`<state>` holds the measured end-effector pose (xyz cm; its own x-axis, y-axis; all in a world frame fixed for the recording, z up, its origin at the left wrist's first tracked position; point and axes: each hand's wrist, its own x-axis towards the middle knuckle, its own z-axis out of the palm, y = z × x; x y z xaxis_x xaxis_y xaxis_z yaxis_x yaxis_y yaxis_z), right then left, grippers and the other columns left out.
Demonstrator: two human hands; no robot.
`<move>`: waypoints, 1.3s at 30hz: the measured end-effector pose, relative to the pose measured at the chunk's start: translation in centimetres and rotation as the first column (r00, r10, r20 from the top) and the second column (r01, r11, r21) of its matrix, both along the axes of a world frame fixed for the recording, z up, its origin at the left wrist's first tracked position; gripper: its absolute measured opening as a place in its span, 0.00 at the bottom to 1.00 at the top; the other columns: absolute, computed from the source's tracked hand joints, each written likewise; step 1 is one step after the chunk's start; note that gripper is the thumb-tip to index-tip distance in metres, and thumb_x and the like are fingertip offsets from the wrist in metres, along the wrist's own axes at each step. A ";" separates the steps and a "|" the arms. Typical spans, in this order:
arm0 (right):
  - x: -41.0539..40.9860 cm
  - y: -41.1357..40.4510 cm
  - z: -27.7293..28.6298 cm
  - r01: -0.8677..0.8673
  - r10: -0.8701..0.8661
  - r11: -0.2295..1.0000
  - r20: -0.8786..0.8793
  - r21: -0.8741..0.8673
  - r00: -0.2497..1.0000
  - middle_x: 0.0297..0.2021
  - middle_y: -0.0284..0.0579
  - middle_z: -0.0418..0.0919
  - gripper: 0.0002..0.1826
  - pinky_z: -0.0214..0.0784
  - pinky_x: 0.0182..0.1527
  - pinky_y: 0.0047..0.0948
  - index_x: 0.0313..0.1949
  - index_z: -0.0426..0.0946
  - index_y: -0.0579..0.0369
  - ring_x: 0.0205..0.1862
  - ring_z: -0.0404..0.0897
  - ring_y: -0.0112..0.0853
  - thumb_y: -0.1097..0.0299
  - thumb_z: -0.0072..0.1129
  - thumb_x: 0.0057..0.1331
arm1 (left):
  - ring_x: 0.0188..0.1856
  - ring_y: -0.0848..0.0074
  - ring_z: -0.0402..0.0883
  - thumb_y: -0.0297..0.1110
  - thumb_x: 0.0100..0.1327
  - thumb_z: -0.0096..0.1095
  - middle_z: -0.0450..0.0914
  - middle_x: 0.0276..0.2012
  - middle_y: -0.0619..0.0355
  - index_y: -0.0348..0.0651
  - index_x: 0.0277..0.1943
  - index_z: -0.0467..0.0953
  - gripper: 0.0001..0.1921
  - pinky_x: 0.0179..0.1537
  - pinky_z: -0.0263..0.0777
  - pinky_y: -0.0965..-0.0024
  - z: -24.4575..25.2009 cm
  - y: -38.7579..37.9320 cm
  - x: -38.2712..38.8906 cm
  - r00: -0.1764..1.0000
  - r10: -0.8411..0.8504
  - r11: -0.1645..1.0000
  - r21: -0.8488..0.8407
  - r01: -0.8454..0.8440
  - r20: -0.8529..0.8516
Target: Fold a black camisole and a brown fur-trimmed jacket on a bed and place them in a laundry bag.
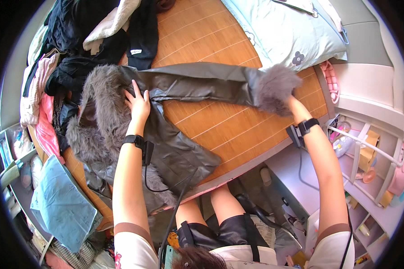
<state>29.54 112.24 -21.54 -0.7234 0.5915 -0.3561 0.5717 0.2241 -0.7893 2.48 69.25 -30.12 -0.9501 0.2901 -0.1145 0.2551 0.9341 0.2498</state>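
A dark grey leather-look jacket [188,151] with grey fur trim lies spread in front of me. My left hand [139,104] rests on its upper part, fingers apart, beside the fluffy fur collar [107,90]. One sleeve [202,82] stretches out to the right, nearly straight. At that sleeve's end, my right hand [293,103] meets the fur cuff [277,89]; its fingers are hidden by the fur, so I cannot tell whether they grip the cuff or sit inside it. The jacket's lower left part is bunched near my left forearm.
The jacket lies on a bamboo-slat mat [222,134]. Dark clothes [77,37] and pink garments [45,111] are heaped at left. A pale blue pillow [296,37] is at the far right. A blue fabric item [65,205] hangs by the left edge. Cables run from both wrist straps.
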 end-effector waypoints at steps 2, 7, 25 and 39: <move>-0.5 2.2 4.3 0.146 -0.150 0.989 -0.154 -0.038 0.977 0.51 0.39 0.68 0.19 0.64 0.56 0.27 0.57 0.64 0.58 0.52 0.68 0.28 0.64 0.45 0.71 | 0.67 0.32 0.40 0.54 0.67 0.43 0.37 0.67 0.24 0.50 0.72 0.36 0.38 0.66 0.40 0.44 -1.3 1.5 -1.5 0.977 -0.205 0.920 -0.328 0.212 0.058; -3.4 4.1 6.2 0.279 -0.353 0.923 -0.301 -0.264 0.886 0.51 0.38 0.68 0.19 0.64 0.55 0.26 0.57 0.64 0.58 0.52 0.67 0.28 0.63 0.45 0.71 | 0.67 0.30 0.38 0.62 0.65 0.41 0.35 0.68 0.28 0.52 0.72 0.31 0.42 0.66 0.38 0.43 -3.0 -0.4 -2.5 0.998 -0.012 1.000 0.010 0.011 0.063; -0.7 2.2 0.5 0.120 -0.128 0.984 -0.055 -0.132 0.990 0.51 0.37 0.67 0.19 0.65 0.55 0.26 0.57 0.63 0.56 0.51 0.67 0.27 0.63 0.46 0.71 | 0.70 0.41 0.44 0.49 0.63 0.56 0.44 0.71 0.45 0.65 0.69 0.53 0.33 0.59 0.47 0.29 8.5 7.8 1.2 0.884 -0.454 0.883 0.076 0.463 -0.111; 2.4 1.6 1.0 0.019 -0.306 0.819 -0.410 -0.573 0.859 0.50 0.36 0.66 0.19 0.65 0.54 0.25 0.58 0.63 0.55 0.51 0.67 0.26 0.62 0.47 0.71 | 0.72 0.48 0.35 0.64 0.60 0.50 0.31 0.73 0.48 0.57 0.72 0.39 0.44 0.57 0.41 0.23 4.8 7.2 2.5 0.935 -0.355 0.927 -0.134 0.351 -0.009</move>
